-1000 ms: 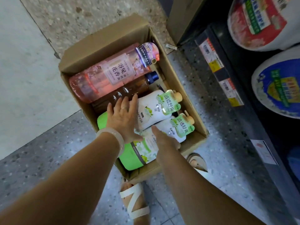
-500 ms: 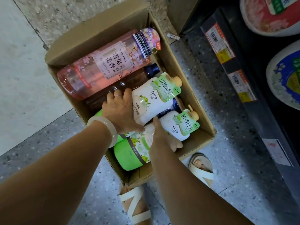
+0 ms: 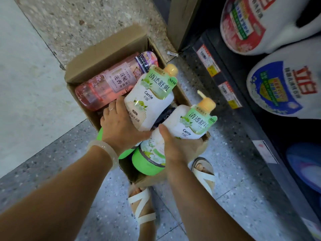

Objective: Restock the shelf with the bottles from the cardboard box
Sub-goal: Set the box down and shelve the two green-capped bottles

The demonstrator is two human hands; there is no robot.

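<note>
Two hands | left hand [image 3: 121,129] fingers wrap bottle [image 3: 149,100], seemingly | right hand [image 3: 175,146] likewise

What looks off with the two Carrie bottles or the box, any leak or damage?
Nothing stands out. The left hand and right hand each hold a white-and-green Carrie bottle, caps on, no leak visible. The pink bottle lies on its side in the cardboard box, which looks intact.
</note>
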